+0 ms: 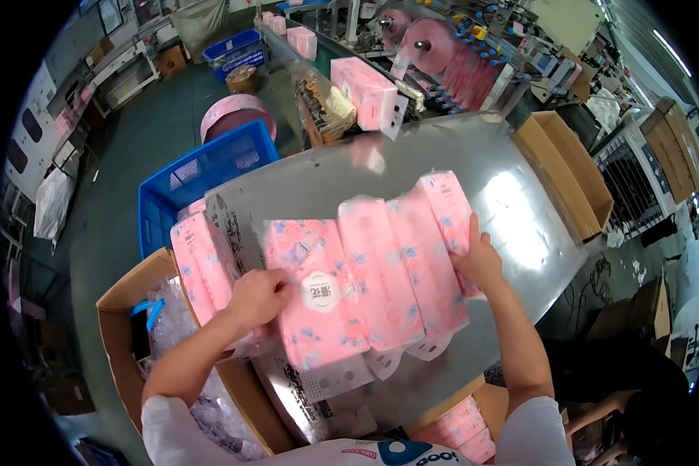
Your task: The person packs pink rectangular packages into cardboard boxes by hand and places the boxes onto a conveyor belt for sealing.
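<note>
Several pink floral tissue packs (380, 268) stand side by side in a row over the metal table (303, 182). The leftmost pack (318, 295) shows its broad face with a white label; the rightmost pack (446, 203) sits a little farther back. My left hand (262, 295) is closed at the row's left edge, its fingertips partly hidden. At the opposite end my right hand (480, 262) grips the outer side of the rightmost pack, thumb side toward me. Clear wrapper flaps (338, 379) with punched holes hang from the packs' near ends.
Left of the table, another tissue pack (203, 264) rests beside a blue crate (202, 175) and a carton of clear plastic bags (116, 326). A conveyor carries a pack (363, 92) at the far edge. An open carton (563, 175) lies at right; another carton (462, 427) holds packs near me.
</note>
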### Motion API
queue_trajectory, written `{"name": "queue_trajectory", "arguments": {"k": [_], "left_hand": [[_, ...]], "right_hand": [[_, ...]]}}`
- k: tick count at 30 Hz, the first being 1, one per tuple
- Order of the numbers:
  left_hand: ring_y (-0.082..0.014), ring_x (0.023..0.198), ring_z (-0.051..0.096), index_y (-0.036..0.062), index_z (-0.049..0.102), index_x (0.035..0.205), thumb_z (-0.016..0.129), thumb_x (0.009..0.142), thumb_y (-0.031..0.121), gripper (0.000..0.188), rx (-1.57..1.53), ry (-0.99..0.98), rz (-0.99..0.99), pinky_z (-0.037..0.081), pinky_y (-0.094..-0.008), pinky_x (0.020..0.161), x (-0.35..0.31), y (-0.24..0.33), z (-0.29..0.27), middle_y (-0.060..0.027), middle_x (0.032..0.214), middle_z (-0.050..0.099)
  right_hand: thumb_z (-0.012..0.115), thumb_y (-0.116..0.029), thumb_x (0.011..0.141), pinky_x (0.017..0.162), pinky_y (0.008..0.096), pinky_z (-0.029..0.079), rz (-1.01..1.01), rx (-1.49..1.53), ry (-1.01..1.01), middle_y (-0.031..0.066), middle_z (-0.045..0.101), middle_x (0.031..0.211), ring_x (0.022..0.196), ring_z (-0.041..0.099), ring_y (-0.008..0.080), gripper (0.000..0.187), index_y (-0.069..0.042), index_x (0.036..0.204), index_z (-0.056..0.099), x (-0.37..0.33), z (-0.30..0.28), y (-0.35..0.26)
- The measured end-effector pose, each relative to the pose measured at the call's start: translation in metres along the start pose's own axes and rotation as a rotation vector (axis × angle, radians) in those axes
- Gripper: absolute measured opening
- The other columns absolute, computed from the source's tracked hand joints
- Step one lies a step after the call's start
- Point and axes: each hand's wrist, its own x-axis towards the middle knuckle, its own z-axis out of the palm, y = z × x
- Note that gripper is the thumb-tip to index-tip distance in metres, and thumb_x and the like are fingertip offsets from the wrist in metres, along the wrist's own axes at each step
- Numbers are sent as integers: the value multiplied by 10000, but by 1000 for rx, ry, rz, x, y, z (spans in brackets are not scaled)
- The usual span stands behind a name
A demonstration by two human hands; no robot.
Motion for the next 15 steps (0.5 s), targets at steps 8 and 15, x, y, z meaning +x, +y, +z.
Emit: {"name": "queue_trajectory", "arguments": {"k": [8, 15], "left_hand": [[-385, 1042, 543, -46, 437, 1216, 626, 800, 294, 569, 303, 553, -2, 449, -411, 856, -34, -74, -49, -252, 1161, 536], [-345, 1228, 441, -79, 175, 1392, 638, 838, 265, 800, -101, 276, -6, 371, -413, 999, -35, -74, -22, -310, 1327, 391]], "right_hand": [[656, -522, 703, 766, 455, 488, -40, -64, -5, 235, 495, 1137, 925, 585, 406, 1022, -55, 1441, 124, -69, 11, 10], [729, -528, 641, 823, 449, 473, -195, -204, 139, 254, 440, 1259, 1035, 558, 401, 1130, -21, 1433, 103, -118, 12, 14]]}}
